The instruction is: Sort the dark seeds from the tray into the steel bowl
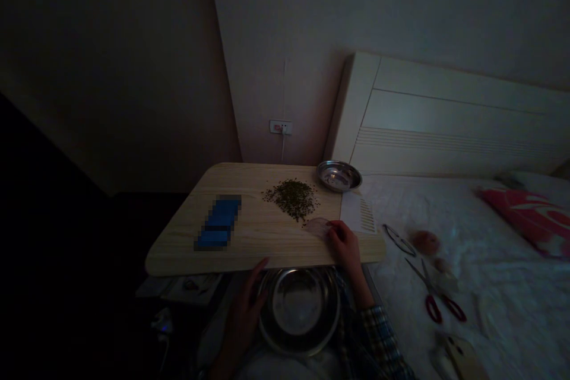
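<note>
In the head view a loose pile of small, dark greenish-brown grains [291, 197] lies on a pale wooden tabletop [253, 252]. My right hand [344, 243] pinches a thin, clear, curved plastic piece [317, 227] at the near side of the pile. It looks like a protractor, though dim light blurs it. A shiny steel bowl [327, 341] sits below the table's front edge, over my lap. Beside its left rim is my left hand [244, 303], fingers apart, the index finger reaching toward the table edge; whether it touches the bowl I cannot tell.
A second steel bowl [339, 176] stands at the table's back right, by a white slotted board [358, 214]. A blurred-out blue object [218, 222] lies at left. On the bed are scissors [434, 294], glasses [399, 240] and a red pillow [529, 219].
</note>
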`<state>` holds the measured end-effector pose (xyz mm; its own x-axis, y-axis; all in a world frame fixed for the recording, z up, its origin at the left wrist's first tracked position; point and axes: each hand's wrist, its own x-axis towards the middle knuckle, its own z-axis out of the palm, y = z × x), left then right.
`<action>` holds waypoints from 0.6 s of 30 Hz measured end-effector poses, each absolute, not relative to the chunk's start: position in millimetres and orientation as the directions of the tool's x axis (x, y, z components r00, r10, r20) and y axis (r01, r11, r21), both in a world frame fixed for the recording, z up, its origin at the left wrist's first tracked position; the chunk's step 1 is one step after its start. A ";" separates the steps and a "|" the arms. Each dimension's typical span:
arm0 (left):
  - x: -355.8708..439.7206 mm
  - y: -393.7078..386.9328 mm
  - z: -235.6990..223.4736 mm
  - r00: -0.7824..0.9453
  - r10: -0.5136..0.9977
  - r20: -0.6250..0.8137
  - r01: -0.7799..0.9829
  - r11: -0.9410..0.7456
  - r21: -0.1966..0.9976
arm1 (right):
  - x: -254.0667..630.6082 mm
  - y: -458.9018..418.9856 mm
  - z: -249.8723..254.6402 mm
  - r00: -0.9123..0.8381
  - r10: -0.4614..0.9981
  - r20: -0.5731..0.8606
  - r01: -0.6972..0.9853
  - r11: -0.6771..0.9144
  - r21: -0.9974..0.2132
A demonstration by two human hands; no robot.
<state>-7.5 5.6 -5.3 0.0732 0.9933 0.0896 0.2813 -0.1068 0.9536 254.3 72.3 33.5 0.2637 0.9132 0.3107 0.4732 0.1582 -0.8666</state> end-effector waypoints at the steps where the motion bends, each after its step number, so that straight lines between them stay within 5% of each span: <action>1: -7.3 5.6 -4.8 0.068 0.993 0.096 0.278 -0.111 0.954 | 254.2 72.3 34.2 0.261 0.913 0.312 0.477 0.158 -0.864; 18: -7.2 4.3 -6.6 0.055 0.994 0.096 0.303 -0.109 0.947 | 252.0 77.3 23.0 0.275 0.834 0.479 0.685 0.180 -0.706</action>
